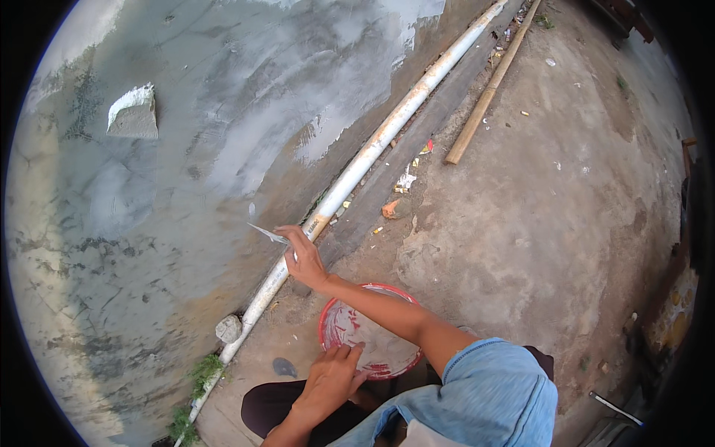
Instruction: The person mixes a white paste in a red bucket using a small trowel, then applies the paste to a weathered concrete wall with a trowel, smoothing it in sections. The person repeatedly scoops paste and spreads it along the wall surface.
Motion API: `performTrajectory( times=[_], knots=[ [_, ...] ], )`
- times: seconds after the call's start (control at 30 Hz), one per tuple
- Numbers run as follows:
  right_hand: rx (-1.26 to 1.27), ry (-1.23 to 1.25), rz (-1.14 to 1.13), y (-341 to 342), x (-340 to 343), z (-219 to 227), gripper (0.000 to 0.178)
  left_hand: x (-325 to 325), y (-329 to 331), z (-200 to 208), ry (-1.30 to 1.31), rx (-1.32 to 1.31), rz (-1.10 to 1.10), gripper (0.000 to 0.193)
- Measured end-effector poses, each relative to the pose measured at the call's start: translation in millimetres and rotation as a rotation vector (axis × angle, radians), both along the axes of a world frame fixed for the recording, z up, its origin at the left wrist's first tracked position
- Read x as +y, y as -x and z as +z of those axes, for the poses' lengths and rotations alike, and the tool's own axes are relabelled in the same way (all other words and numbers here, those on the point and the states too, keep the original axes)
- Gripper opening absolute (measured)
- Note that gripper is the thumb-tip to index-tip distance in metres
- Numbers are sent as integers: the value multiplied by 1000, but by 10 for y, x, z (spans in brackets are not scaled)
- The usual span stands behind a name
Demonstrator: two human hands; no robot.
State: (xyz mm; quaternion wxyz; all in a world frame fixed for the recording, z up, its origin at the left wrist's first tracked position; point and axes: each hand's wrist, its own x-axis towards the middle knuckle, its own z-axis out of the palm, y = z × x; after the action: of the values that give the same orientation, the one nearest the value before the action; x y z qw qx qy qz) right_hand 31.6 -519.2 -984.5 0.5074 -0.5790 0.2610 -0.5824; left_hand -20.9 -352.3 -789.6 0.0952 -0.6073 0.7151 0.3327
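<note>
My right hand reaches out to the left, past the white pipe, toward the wall. Its fingers are closed on a thin flat scraper, seen nearly edge-on; its handle is hidden in the hand. Below my right forearm stands a round red-rimmed basin, its inside smeared with greyish-white paste. At the near left side of this basin is my left hand, fingers curled over the rim. The grey wall carries patches of pale, wet-looking plaster, and in its upper left is a chipped whitish patch.
A long white pipe runs along the wall's foot. To its right lies a wooden pole on the concrete ground. Litter and an orange-brown fragment lie between. A stone and weeds sit by the pipe's near end.
</note>
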Motion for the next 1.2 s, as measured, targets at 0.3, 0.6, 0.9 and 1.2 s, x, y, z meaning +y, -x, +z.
performTrajectory(
  times=[0.3,0.6,0.9,1.2],
  knots=[
    [-140,-312,-664,1459,-2348,-21,51,179,-20,135,9,-8,60,50],
    [-40,-179,-504,265,-990,339,60,168,-10,163,56,-7,26,49],
    [-105,-297,-542,641,-1297,764,46,466,-100,360,136,-6,60,51],
    [62,108,-453,-297,-247,1038,58,699,-175,488,159,23,54,51]
  ],
)
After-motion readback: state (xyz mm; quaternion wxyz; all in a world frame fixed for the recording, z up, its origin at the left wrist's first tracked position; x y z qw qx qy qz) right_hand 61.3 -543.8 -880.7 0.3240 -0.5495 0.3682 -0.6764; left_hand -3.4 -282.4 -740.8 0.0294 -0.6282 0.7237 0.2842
